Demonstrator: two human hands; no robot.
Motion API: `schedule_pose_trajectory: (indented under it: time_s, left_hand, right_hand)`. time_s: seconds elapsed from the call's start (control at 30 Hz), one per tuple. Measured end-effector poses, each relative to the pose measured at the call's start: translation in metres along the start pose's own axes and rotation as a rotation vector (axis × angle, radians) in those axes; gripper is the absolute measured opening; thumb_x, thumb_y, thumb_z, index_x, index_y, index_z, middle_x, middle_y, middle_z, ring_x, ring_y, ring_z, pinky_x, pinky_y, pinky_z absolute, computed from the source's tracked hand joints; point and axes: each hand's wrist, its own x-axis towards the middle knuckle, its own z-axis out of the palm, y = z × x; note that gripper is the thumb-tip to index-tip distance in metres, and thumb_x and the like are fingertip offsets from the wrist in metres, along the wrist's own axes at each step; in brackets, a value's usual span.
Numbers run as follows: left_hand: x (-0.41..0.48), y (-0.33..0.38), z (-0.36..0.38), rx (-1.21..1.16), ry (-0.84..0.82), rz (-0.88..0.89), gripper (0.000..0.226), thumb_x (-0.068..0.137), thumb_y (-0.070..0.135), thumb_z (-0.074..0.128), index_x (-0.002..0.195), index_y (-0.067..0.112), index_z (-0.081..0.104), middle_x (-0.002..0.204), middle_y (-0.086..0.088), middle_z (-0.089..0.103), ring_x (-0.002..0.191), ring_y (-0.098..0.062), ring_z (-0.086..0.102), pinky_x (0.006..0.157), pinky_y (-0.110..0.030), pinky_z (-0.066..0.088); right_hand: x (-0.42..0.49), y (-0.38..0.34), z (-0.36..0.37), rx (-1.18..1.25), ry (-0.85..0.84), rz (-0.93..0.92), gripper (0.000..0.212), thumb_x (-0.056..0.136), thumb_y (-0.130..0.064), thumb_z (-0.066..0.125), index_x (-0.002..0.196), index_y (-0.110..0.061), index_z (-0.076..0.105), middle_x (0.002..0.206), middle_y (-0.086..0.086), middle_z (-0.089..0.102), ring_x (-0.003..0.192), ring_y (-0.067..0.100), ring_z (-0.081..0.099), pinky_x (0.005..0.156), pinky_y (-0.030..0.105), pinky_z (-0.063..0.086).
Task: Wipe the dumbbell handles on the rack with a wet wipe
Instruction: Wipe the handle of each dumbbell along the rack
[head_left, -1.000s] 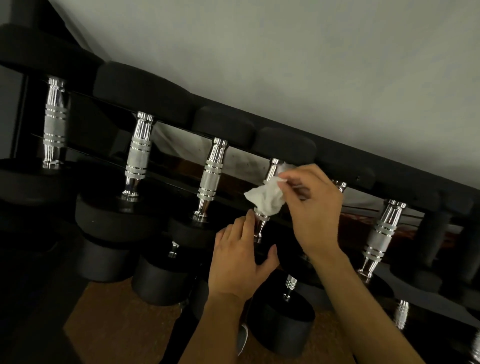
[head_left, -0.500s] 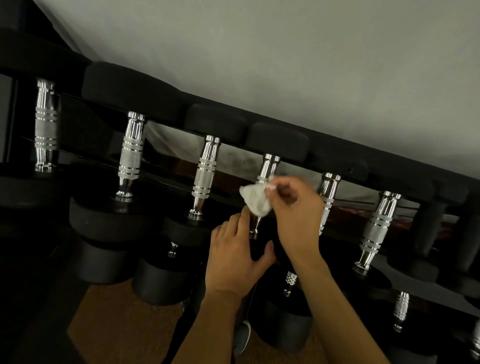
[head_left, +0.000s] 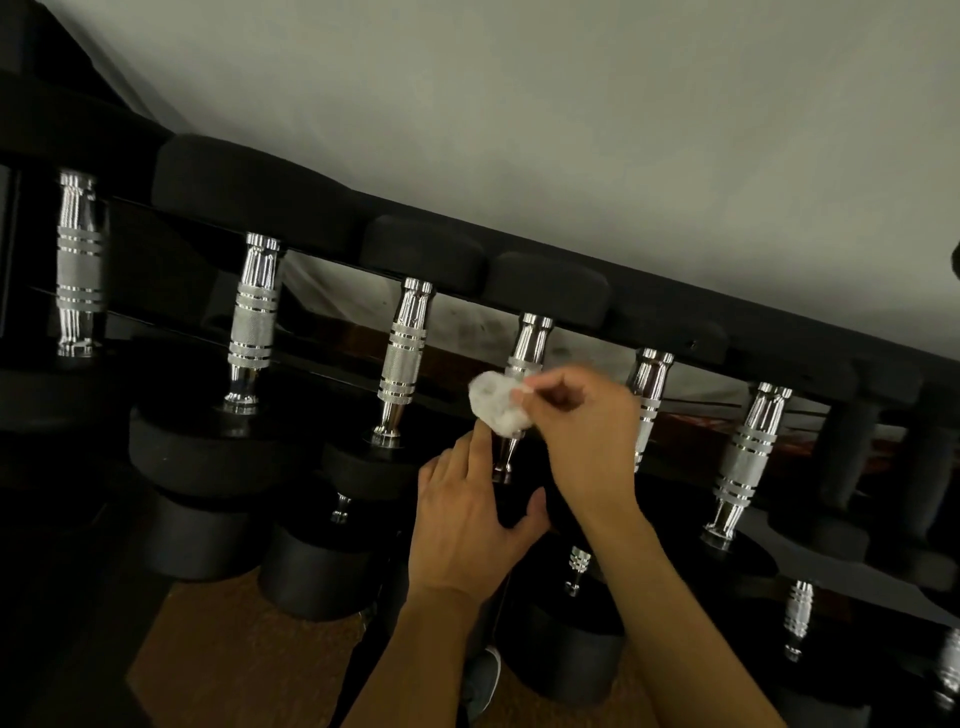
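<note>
**Wiping one bar on the upper tier.** The right hand (head_left: 587, 431) is pinching a bunched white wet wipe (head_left: 498, 406) between its thumb and curled fingertips. It is pressing the wipe against the left flank of the fourth handle (head_left: 531, 345), counted from the left. Bunching the cloth is apparently giving a thick pad that laps partway round the chrome bar. The wipe is covering the bar's middle, while the smooth neck above and the flared foot below are showing bare.

The left hand (head_left: 467, 519) is gripping nothing. Its fingers are lying nearly straight, its thumb is spreading wide, and its index fingertip is just meeting the wipe's lower edge. The palm seems to be resting on the dark front head (head_left: 515, 500) of the same dumbbell, probably to stop the weight rolling under the rubbing. The contact itself is lost in shadow.

Further out, the rack (head_left: 831, 343) is carrying the dumbbells side by side with their bars running front to back, which is leaving each one reachable from where the person is standing. The third handle (head_left: 402, 358) is standing clear to the left. The fifth handle (head_left: 652, 376) is showing just behind the right hand and is partly hidden by it. A lower-tier handle (head_left: 577, 564) is glinting beneath the right wrist. Whether the neighbouring bars are already wiped cannot be told from their shine.
</note>
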Motion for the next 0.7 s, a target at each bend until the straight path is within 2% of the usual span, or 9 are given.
schedule_pose_trajectory:
  time_s: [0.1,0.17,0.27,0.4,0.5,0.6,0.7]
  left_hand:
    - [-0.001,0.002,-0.003,0.010,0.003,0.008,0.081,0.081,0.060,0.045,0.145,0.011,0.034,0.128,-0.001,0.056,0.119,-0.014,0.051,0.107,-0.028,0.021]
    - [-0.001,0.003,-0.005,0.000,-0.011,0.006,0.082,0.081,0.060,0.046,0.146,0.012,0.031,0.129,-0.001,0.055,0.119,-0.014,0.051,0.106,-0.027,0.020]
    - [0.000,0.002,-0.005,-0.006,-0.019,0.002,0.081,0.080,0.061,0.050,0.144,0.014,0.033,0.129,0.000,0.055,0.119,-0.013,0.051,0.106,-0.028,0.022]
    - [-0.001,0.001,-0.004,-0.045,0.001,0.022,0.061,0.078,0.060,0.050,0.124,0.021,0.045,0.114,0.005,0.058,0.106,-0.009,0.054,0.104,-0.035,0.039]
    - [0.000,0.001,-0.002,-0.038,0.006,0.011,0.060,0.079,0.058,0.049,0.124,0.020,0.047,0.115,0.006,0.058,0.107,-0.009,0.054,0.105,-0.035,0.037]
    - [0.000,0.002,-0.002,0.006,0.018,0.008,0.071,0.080,0.058,0.049,0.135,0.014,0.042,0.122,0.001,0.058,0.113,-0.013,0.052,0.107,-0.031,0.027]
    - [-0.001,0.003,-0.005,-0.009,-0.004,-0.007,0.078,0.081,0.059,0.046,0.144,0.014,0.035,0.128,0.001,0.055,0.120,-0.012,0.049,0.108,-0.028,0.021]
  right_hand:
    - [0.021,-0.010,0.007,0.153,0.155,0.029,0.011,0.080,-0.007,0.076,0.087,-0.015,0.074,0.088,-0.003,0.074,0.082,0.009,0.070,0.078,0.032,0.059]
    - [0.017,-0.010,0.013,0.159,0.195,0.019,0.010,0.080,-0.008,0.076,0.086,-0.015,0.074,0.090,-0.001,0.073,0.082,0.010,0.070,0.076,0.032,0.059]
    - [-0.010,-0.002,0.016,0.088,0.130,0.027,0.012,0.078,-0.007,0.077,0.084,-0.017,0.073,0.091,-0.005,0.070,0.082,0.007,0.068,0.074,0.025,0.057]
    - [-0.040,0.012,0.007,0.050,-0.004,0.093,0.017,0.075,-0.004,0.079,0.083,-0.019,0.075,0.091,-0.011,0.069,0.087,-0.001,0.066,0.076,0.012,0.052]
    - [-0.036,0.014,0.003,0.049,-0.030,0.097,0.015,0.076,-0.004,0.078,0.083,-0.016,0.075,0.091,-0.009,0.070,0.086,0.001,0.067,0.076,0.014,0.053]
    - [-0.011,0.004,0.006,0.148,0.081,0.100,0.012,0.080,-0.006,0.076,0.084,-0.017,0.073,0.090,-0.006,0.073,0.083,0.005,0.070,0.075,0.019,0.055]
    - [0.015,-0.009,0.009,0.215,0.191,0.046,0.018,0.083,-0.006,0.073,0.085,-0.024,0.070,0.089,-0.007,0.073,0.084,0.006,0.070,0.078,0.022,0.056]
